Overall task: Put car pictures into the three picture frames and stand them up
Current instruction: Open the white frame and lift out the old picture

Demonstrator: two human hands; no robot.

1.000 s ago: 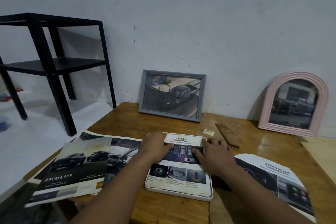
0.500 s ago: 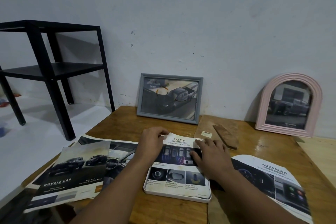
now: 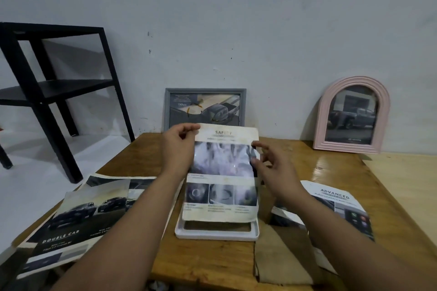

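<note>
The SAFETY picture (image 3: 222,172) is held tilted up over the white frame (image 3: 216,234), which lies flat near the surface's (image 3: 208,264) front edge. Its long axis runs front to back, heading toward the far edge. The left hand (image 3: 178,149) pinches its top left corner; the right hand's (image 3: 276,168) loosely spread fingers (image 3: 256,162) touch its right edge.

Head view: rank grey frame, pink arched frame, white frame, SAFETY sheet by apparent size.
1. SAFETY sheet, lifted toward the camera, so nearness inflates it.
2. Grey frame and pink arched frame look alike; the sheet hides the grey one's bottom, so unranked.
3. White frame, mostly covered by the sheet; true size unclear.
</note>
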